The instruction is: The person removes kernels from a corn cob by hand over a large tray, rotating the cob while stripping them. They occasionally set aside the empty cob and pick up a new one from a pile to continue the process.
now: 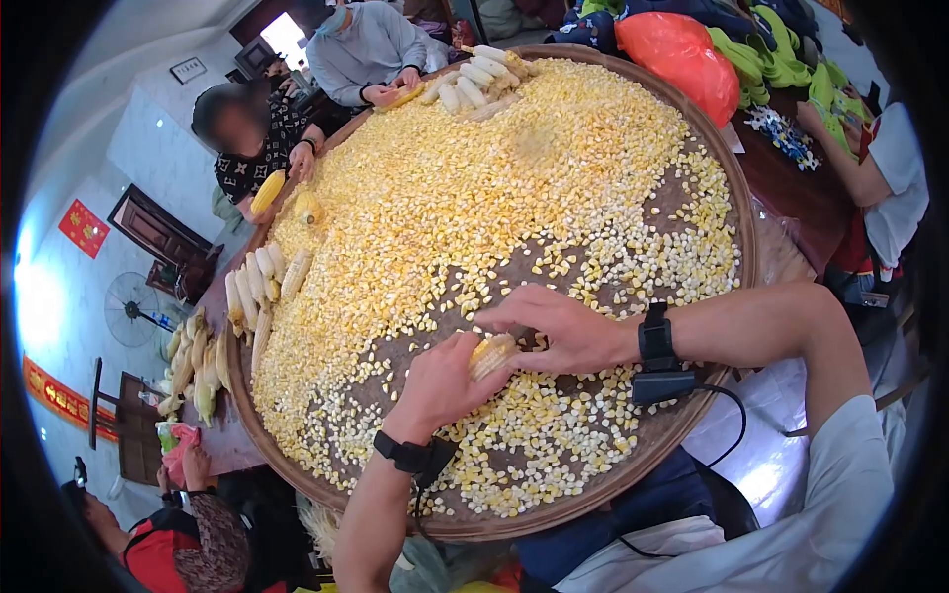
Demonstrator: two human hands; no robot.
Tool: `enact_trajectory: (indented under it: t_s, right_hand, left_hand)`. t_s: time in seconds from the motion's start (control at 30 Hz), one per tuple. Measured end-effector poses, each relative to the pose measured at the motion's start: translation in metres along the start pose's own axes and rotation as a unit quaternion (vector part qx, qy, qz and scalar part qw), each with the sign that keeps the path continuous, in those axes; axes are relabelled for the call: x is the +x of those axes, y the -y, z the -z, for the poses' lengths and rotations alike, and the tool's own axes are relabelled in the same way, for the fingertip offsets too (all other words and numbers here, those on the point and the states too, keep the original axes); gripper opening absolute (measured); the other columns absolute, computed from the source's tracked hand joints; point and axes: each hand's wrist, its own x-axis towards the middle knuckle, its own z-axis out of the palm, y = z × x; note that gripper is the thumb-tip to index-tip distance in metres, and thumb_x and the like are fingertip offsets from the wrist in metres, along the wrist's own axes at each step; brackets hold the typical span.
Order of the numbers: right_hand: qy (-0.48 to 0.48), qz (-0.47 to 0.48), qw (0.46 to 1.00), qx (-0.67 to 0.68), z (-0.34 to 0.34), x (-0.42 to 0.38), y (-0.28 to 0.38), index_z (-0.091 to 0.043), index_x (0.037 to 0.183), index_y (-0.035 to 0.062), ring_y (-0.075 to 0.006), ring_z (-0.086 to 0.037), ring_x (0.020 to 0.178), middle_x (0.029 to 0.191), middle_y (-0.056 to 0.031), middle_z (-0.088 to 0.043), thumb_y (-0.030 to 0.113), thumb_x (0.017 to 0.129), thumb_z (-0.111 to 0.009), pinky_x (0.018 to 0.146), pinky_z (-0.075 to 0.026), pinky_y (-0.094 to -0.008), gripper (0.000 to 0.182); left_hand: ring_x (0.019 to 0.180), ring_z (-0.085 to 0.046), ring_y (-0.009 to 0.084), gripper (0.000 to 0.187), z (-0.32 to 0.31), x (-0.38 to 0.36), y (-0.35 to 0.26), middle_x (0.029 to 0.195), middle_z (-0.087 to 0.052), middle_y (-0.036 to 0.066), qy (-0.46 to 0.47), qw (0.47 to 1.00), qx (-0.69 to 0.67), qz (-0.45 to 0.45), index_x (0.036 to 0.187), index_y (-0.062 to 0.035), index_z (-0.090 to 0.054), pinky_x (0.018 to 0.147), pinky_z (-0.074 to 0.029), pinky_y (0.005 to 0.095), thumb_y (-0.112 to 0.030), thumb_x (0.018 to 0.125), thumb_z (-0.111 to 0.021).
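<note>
Low over the round tray [746, 247], my left hand [440, 385] is closed around a corn cob [489, 358]. Part of the cob is stripped pale, and yellow kernels show at its upper end. My right hand [568, 331] arches over the cob with fingers stretched and apart. Its thumb lies against or very near the cob's right end; contact is hard to make out. Loose yellow and white corn kernels [425, 198] cover much of the tray around both hands. A black band with a cabled box sits on each wrist.
Bare cobs [257, 282] lie at the tray's left edge, more cobs [479, 79] at the far edge. Husked ears [198, 366] rest on the table at left. Two people across hold corn ears. A red plastic bag [682, 64] stands behind; other people sit left and right.
</note>
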Motion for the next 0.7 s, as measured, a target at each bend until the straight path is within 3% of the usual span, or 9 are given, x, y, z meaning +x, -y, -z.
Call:
enact_trajectory:
  t_s: [0.07,0.23,0.33,0.5,0.6,0.7]
  right_hand:
    - [0.007,-0.013,1.000,0.004,0.000,0.001,0.000,-0.057,0.155,0.0095,-0.0342,-0.064,0.120,0.125,-0.0127,-0.071,0.014,0.093,-0.079,0.108,-0.049,-0.0452,0.066]
    - [0.034,-0.030,0.998,0.033,-0.003,-0.002,-0.004,-0.055,0.158,0.0107,-0.0338,-0.064,0.122,0.128,-0.0121,-0.071,0.011,0.092,-0.079,0.109,-0.049,-0.0455,0.070]
    - [0.030,-0.015,0.999,0.030,0.000,-0.002,-0.005,-0.053,0.161,0.0145,-0.0286,-0.065,0.119,0.127,-0.0085,-0.072,0.009,0.095,-0.078,0.107,-0.051,-0.0424,0.071]
    - [0.054,0.003,0.998,0.029,0.001,-0.002,-0.003,-0.057,0.158,0.0149,-0.0258,-0.066,0.101,0.107,-0.0037,-0.072,0.011,0.094,-0.081,0.095,-0.051,-0.0411,0.068]
    - [0.050,0.047,0.997,0.041,-0.001,-0.001,0.000,-0.058,0.154,0.0118,-0.0276,-0.065,0.102,0.105,-0.0062,-0.070,0.009,0.091,-0.078,0.097,-0.051,-0.0423,0.066]
    - [0.014,0.044,0.999,0.011,-0.002,0.000,0.001,-0.057,0.154,0.0098,-0.0320,-0.064,0.114,0.119,-0.0114,-0.070,0.014,0.092,-0.079,0.104,-0.050,-0.0435,0.066]
  left_hand:
    - [0.094,-0.073,0.0464,0.056,0.003,0.001,-0.003,0.106,-0.074,0.025,0.030,0.999,0.020,0.019,0.118,-0.0034,-0.067,0.080,-0.059,0.0538,-0.053,0.095,-0.077]
    - [0.088,-0.075,0.0440,0.057,-0.004,0.000,0.003,0.100,-0.075,0.023,-0.018,1.000,0.007,-0.024,0.110,-0.0041,-0.067,0.074,-0.060,0.0528,-0.058,0.093,-0.076]
    - [0.088,-0.075,0.0437,0.057,0.000,0.000,0.001,0.100,-0.075,0.022,-0.006,1.000,0.007,-0.019,0.111,-0.0042,-0.067,0.075,-0.060,0.0529,-0.057,0.093,-0.077]
    - [0.094,-0.073,0.0464,0.056,0.000,0.000,0.001,0.107,-0.075,0.024,-0.009,1.000,-0.009,-0.011,0.121,-0.0052,-0.068,0.080,-0.059,0.0536,-0.052,0.092,-0.079]
    - [0.090,-0.075,0.0450,0.059,-0.003,0.000,0.008,0.103,-0.075,0.023,0.002,1.000,0.015,-0.023,0.123,-0.0054,-0.066,0.078,-0.061,0.0531,-0.054,0.092,-0.077]
    - [0.091,-0.075,0.0451,0.059,-0.001,-0.001,0.004,0.105,-0.076,0.024,-0.025,0.999,-0.005,-0.037,0.127,-0.0066,-0.066,0.078,-0.061,0.0528,-0.052,0.092,-0.077]
